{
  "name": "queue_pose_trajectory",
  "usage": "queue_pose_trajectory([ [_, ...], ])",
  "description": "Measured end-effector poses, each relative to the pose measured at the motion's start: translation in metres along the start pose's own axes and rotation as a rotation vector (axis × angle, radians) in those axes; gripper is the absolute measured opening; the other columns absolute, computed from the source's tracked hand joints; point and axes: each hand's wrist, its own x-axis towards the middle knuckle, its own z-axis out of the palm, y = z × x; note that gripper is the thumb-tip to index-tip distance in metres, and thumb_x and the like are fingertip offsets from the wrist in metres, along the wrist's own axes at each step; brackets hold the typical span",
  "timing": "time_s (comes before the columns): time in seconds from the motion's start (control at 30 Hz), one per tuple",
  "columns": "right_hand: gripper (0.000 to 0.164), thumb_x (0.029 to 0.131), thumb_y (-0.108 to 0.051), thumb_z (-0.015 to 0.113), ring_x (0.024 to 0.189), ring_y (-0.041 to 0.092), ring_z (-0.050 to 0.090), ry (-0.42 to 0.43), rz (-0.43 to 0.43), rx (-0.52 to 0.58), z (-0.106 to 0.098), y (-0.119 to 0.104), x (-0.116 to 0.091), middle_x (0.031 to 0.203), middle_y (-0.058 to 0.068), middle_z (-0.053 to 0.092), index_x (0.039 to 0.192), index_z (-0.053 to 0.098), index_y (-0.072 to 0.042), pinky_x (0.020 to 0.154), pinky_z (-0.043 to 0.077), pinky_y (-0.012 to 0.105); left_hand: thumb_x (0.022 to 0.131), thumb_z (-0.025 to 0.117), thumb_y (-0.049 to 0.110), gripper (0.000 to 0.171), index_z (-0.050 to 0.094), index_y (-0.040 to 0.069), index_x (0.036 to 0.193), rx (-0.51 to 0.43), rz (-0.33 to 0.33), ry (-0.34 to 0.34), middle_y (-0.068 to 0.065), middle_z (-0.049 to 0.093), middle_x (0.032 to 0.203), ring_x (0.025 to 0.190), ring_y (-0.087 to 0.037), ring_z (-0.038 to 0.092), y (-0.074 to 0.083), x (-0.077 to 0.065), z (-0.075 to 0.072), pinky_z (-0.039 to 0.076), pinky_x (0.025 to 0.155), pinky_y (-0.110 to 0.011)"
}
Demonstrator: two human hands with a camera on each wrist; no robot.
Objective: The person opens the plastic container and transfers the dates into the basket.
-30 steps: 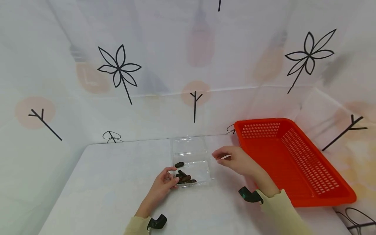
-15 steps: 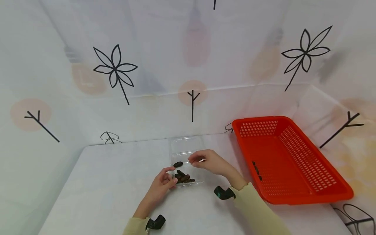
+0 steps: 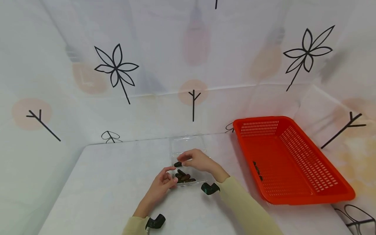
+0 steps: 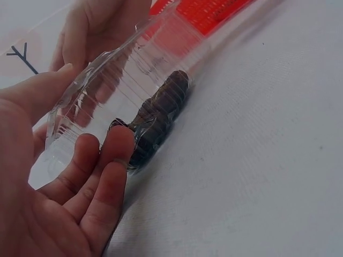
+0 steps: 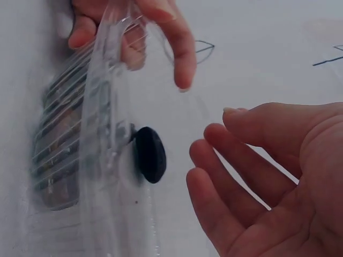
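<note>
A clear plastic clamshell box (image 3: 199, 174) lies on the table with its lid (image 3: 188, 143) folded back. In its near left part lies a pile of dark brown oval pieces (image 3: 184, 178) that look like dates. One separate dark oval piece (image 3: 177, 164) sits at the box's far left, standing out above the rim in the right wrist view. My left hand (image 3: 160, 184) grips the box's left side, its thumb and fingers at the wall. Above the box, my right hand (image 3: 198, 160) is beside the single piece, fingers loosely bent and apart from it in the right wrist view.
To the right stands a red perforated plastic basket (image 3: 282, 163), with a few dark pieces (image 3: 258, 171) along its left inner wall. A white patterned cloth (image 3: 152, 71) hangs behind the table (image 3: 117, 182).
My right hand has moved left from beside the basket to over the box, nearing the single piece. Dark pieces in the basket have come into view. The left hand keeps its hold.
</note>
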Motion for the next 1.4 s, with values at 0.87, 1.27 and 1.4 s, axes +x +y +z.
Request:
queue_pose_trajectory([
  [0.87, 0.022, 0.077, 0.006, 0.077, 0.079, 0.012, 0.062, -0.247, 0.190, -0.112, 0.004, 0.011, 0.008, 0.087, -0.005, 0.068, 0.091, 0.072, -0.010, 0.076, 0.050, 0.031, 0.097, 0.066, 0.011, 0.049, 0.046, 0.002, 0.140, -0.017, -0.004, -0.006, -0.006, 0.054, 0.086, 0.084, -0.026, 0.069, 0.001, -0.001, 0.000, 0.054, 0.076, -0.031],
  [1.27, 0.024, 0.074, 0.009, 0.079, 0.078, 0.012, 0.062, -0.290, 0.193, -0.111, 0.005, 0.019, 0.008, 0.087, -0.004, 0.069, 0.088, 0.075, -0.011, 0.075, 0.049, 0.029, 0.097, 0.066, 0.011, 0.050, 0.045, 0.004, 0.142, -0.003, -0.029, -0.015, -0.008, 0.054, 0.088, 0.087, -0.029, 0.068, 0.003, -0.001, 0.000, 0.053, 0.077, -0.030],
  [1.4, 0.029, 0.076, 0.011, 0.075, 0.082, 0.013, 0.063, -0.279, 0.196, -0.100, 0.003, 0.017, 0.005, 0.091, -0.004, 0.070, 0.094, 0.077, -0.011, 0.077, 0.050, 0.031, 0.097, 0.066, 0.011, 0.051, 0.045, 0.003, 0.142, -0.011, -0.032, -0.013, -0.008, 0.055, 0.088, 0.087, -0.029, 0.068, 0.003, -0.002, 0.000, 0.053, 0.077, -0.030],
])
